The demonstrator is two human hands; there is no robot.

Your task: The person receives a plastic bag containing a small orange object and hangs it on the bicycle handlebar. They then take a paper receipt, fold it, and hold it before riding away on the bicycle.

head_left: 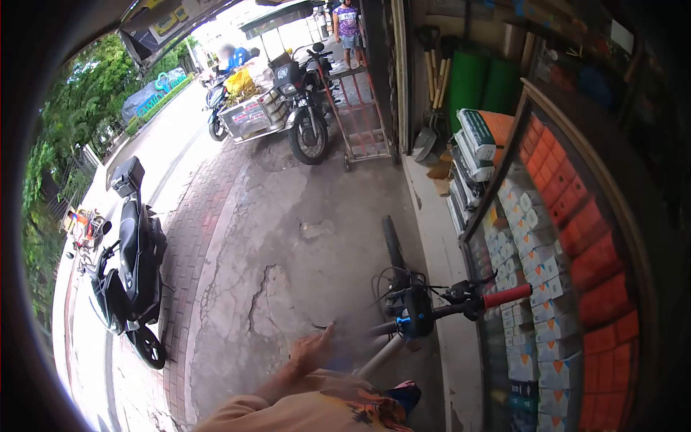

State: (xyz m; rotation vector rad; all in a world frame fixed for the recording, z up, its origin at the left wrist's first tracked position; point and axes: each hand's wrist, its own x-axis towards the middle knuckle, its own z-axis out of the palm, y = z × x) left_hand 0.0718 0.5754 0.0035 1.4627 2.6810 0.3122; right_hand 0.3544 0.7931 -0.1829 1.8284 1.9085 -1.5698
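Observation:
A bicycle (412, 309) stands in front of me, its front wheel (393, 241) pointing up the walkway. My left hand (311, 351) is at the left end of the handlebar (450, 310), closed around the grip; smearing there hides the grip itself and part of the fingers. The right grip (507, 296) is red and bare, with a brake lever (486, 279) ahead of it. A dark, rounded device with a blue spot (416, 311) sits at the middle of the bar. My right hand is out of view.
A glass display case (531, 288) with stacked boxes runs close along the right. A black scooter (133, 266) is parked at left. Ahead stand a red hand truck (360, 115), a motorcycle with sidecar (306, 108) and a person (348, 29). The concrete (281, 245) is cracked.

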